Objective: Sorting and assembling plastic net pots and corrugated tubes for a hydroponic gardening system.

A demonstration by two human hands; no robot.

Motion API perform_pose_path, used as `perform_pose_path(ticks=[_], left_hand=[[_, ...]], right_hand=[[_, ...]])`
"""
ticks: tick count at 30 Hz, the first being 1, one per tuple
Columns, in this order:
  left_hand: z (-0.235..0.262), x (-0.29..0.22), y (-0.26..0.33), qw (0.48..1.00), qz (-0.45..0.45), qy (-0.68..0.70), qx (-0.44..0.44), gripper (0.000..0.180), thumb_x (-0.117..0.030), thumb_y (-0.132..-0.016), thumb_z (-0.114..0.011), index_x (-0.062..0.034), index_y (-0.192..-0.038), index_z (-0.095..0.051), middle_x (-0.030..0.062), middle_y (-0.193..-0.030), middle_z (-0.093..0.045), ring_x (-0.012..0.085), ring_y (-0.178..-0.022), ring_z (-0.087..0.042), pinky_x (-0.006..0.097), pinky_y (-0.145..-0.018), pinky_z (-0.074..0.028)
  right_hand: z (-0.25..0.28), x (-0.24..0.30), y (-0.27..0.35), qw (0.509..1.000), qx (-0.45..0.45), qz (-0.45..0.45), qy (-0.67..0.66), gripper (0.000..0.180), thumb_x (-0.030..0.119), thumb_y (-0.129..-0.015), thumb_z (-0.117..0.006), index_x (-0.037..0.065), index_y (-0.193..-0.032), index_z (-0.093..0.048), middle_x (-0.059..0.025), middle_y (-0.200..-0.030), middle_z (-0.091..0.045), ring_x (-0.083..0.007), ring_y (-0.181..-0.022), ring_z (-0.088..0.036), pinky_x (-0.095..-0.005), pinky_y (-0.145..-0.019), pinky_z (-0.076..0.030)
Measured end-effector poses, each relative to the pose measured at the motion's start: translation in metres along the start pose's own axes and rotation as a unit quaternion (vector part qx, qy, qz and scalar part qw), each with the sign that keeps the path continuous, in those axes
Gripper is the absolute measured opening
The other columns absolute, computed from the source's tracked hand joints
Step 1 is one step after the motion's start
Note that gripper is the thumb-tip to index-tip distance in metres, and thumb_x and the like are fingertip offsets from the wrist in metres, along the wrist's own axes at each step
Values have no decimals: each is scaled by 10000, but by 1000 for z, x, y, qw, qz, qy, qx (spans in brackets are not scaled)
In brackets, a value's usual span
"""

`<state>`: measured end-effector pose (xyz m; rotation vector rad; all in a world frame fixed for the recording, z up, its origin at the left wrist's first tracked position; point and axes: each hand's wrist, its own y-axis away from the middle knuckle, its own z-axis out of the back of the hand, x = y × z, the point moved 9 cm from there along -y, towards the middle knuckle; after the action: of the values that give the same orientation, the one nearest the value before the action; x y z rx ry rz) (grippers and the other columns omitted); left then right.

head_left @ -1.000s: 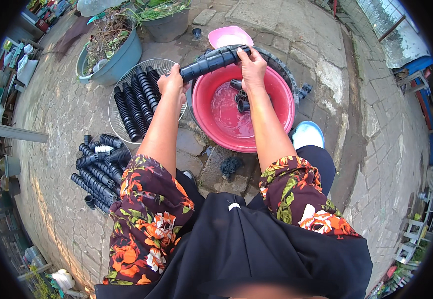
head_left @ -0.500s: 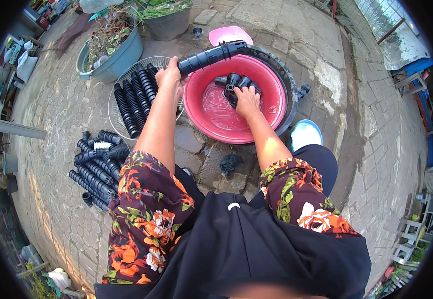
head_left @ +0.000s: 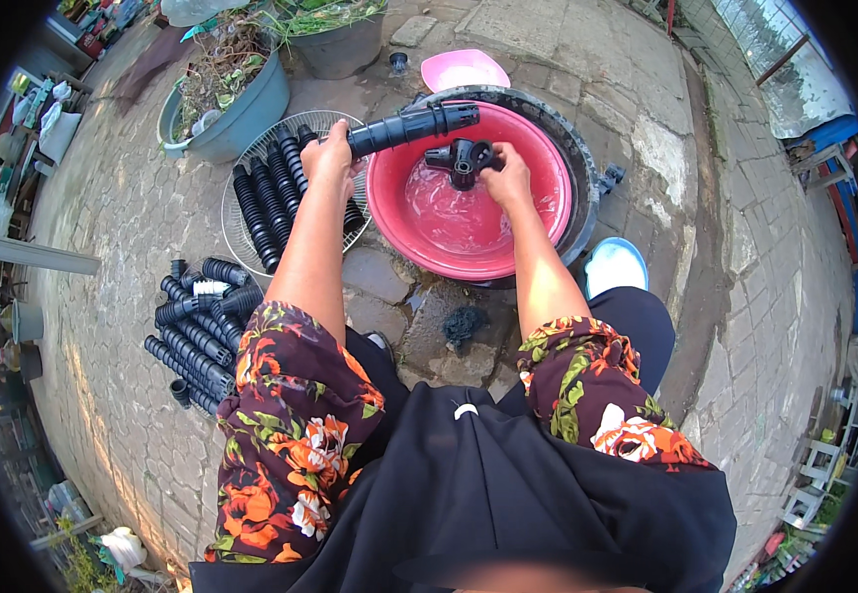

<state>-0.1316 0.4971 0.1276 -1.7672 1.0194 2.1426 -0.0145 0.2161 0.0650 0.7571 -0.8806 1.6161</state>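
My left hand (head_left: 328,158) is closed around one end of a long black ribbed plastic tube (head_left: 414,127), which stretches right over the far rim of a red basin (head_left: 390,229). Inside the basin is shallow water. Several short black plastic cup-shaped pieces (head_left: 462,170) cluster there, close together or joined; I cannot tell which. At the right of this cluster my right hand (head_left: 510,180) has its fingers closed on one black cup-shaped piece (head_left: 483,154). Left of the basin a white wire basket (head_left: 234,235) holds several similar ribbed tubes (head_left: 269,201), partly behind my left forearm.
The red basin sits in a larger black tub (head_left: 580,203). A pile of black ribbed tubes (head_left: 192,336) lies at the left on the paving. A dark scrubbing pad (head_left: 465,324) lies nearer me. Beyond are a pink bowl (head_left: 464,69) and a grey-blue planter (head_left: 241,124).
My right hand has risen slightly and shifted right, turning the black cup-shaped pieces in the basin. My left hand, still holding the tube, has moved slightly left.
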Motion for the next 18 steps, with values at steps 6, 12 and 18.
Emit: perform_pose_path(ticks=[6,12,18], left_hand=[[0,-1,2,1000,-15,-14,-22,553,-287,-754,-653,15,-1128,-380,107,-845,-549,197,-611,-579,297,-452,-494],[6,-5,1,999,-8,15,-28,470,-286,-760,-642,5,-1041,-403,119,-823,-533,209,-596,-570,299,-461,-496],[3,-2,-2,1000,-2,10,-18,478,-294,-755,-647,-7,-1052,-406,107,-828,-532,205,-602,-572,302,-481,-505]], right_hand=[[39,94,-14,976,-106,188,16,405,-28,-628,-530,96,-1009,-584,-180,-966,-527,-340,-876,-554,-386,-782,-461],[31,96,-21,971,-66,146,-179,561,2,-724,-443,99,-1277,-443,-169,-958,-632,-158,-772,-613,-265,-738,-476],[0,-14,-14,977,59,3,207,340,127,-778,-501,102,-1114,-551,-153,-1002,-603,-313,-980,-539,-441,-828,-429]])
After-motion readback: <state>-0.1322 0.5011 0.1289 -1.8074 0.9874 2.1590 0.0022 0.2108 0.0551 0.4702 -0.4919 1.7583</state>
